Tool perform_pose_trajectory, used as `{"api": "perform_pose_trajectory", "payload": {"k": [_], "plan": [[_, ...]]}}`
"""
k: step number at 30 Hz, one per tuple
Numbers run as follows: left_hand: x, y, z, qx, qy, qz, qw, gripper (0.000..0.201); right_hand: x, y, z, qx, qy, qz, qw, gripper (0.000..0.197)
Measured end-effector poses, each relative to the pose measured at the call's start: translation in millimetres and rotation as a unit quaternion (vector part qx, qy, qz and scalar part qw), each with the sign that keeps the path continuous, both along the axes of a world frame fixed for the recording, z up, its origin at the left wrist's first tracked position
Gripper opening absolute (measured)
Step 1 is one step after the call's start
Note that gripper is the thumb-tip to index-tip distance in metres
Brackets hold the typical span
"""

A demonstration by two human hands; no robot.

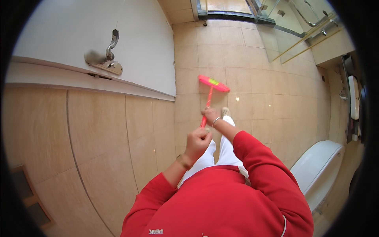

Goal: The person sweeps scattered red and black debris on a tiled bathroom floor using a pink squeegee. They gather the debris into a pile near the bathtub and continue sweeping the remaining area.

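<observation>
A pink broom [209, 98] with a yellow-green patch on its head stands head-down on the beige tiles, ahead of my feet. My left hand [198, 144] is closed around the upper end of its handle, close to my body. Farther down the stick, my right hand [211, 116] wraps round it, a bracelet on that wrist. The bristles are hidden under the broom head, which lies slanted across the floor. Both my forearms, in red sleeves, reach forward over my white trousers.
To the left is a white door [138, 43] with a metal lever handle, beside a tiled wall [102, 142]. A white toilet [319, 166] stands at the lower right. Glass panels with gold-coloured edges [300, 45] rise at the far right, and a dark sill [229, 16] crosses the far end.
</observation>
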State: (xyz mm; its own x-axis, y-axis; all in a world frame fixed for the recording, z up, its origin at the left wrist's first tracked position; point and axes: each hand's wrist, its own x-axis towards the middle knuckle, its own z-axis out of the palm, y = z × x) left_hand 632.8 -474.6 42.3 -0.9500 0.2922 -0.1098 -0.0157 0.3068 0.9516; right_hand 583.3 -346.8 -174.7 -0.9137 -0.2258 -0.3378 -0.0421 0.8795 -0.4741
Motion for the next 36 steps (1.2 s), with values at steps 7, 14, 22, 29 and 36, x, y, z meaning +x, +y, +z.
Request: {"api": "perform_pose_trajectory", "payload": {"k": [7,14,22,29,36], "plan": [[-24,-26,83,0.003,0.02,-0.036,0.999,0.025,-36,-40,110,-0.064,-0.023,0.209,0.976,0.014],[-123,18,66,0.104,0.039,0.054,0.992,0.017,-171,3,95,-0.029,0.078,0.219,0.972,0.011],[-151,60,-12,-0.025,0.0,0.131,0.991,0.015,-198,11,0,-0.058,0.015,0.159,0.986,0.01],[-88,46,75,-0.031,-0.03,0.199,0.979,0.018,-108,-14,71,-0.164,-0.044,0.349,0.922,0.014],[-116,54,83,0.041,0.082,0.111,0.99,0.025,-154,22,113,-0.034,0.005,0.298,0.954,0.009]]}}
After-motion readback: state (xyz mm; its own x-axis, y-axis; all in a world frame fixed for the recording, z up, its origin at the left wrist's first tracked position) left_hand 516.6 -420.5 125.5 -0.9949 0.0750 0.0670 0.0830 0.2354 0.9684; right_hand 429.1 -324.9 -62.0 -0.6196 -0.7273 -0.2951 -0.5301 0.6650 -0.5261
